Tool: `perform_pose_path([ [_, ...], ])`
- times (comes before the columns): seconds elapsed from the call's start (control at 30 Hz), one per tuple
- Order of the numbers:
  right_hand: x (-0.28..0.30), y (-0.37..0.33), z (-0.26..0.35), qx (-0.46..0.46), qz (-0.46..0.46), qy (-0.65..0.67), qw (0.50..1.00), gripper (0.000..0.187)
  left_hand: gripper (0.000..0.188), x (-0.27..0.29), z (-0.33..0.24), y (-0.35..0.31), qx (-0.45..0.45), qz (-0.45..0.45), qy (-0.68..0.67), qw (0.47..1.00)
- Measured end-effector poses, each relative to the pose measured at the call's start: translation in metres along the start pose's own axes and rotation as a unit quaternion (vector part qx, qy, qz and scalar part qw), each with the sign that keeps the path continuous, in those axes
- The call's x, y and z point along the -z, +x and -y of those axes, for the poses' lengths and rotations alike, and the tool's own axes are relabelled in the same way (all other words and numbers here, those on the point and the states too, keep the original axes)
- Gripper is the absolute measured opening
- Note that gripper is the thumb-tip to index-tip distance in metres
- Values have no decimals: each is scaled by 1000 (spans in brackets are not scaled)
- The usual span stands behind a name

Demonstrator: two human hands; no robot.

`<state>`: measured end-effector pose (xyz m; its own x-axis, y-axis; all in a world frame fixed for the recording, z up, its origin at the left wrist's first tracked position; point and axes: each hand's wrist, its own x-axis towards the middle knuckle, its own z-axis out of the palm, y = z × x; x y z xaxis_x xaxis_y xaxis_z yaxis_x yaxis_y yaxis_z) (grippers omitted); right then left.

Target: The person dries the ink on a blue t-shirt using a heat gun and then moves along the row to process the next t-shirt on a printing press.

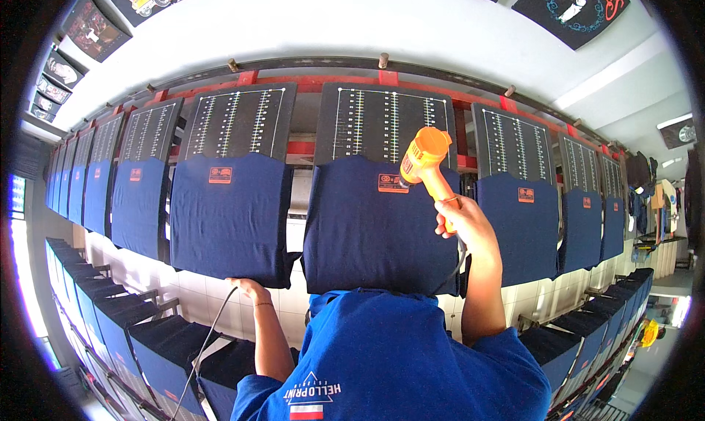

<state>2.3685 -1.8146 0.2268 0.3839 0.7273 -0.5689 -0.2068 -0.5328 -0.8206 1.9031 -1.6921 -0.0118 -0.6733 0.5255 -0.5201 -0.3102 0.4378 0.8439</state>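
Observation:
My right hand (468,223) is closed round the handle of an orange heat gun (426,157). Its dark nozzle points down at a small orange print (391,189) on the navy T-shirt (378,237) in front of me. That shirt is stretched over a black printing board (367,120) with white ruled scales on its bare far part. Lower left, my left hand (253,290) pinches a grey cable (213,329), which runs down toward the bottom edge. The hand is close to the front edge of the neighbouring navy shirt (228,234). A dark cord hangs below the heat gun's handle.
More boards with navy shirts and orange prints stretch left and right along a red metal frame (389,77). Another row of shirt-covered boards (172,347) stands behind me on both sides. Printed pictures (573,10) hang on the white wall. A person in yellow (650,333) is far right.

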Motion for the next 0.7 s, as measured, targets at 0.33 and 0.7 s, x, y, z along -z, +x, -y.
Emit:
perform_pose_path([
  [0.33, 0, -3, -2, 2, -2, 3, 1000, 28, 72, 0, 2, 4, 2, -6, 8, 1000],
  [0.7, 6, -17, -7, -15, 20, 19, 1000, 27, 72, 5, 7, 11, 9, -24, 15, 1000],
])
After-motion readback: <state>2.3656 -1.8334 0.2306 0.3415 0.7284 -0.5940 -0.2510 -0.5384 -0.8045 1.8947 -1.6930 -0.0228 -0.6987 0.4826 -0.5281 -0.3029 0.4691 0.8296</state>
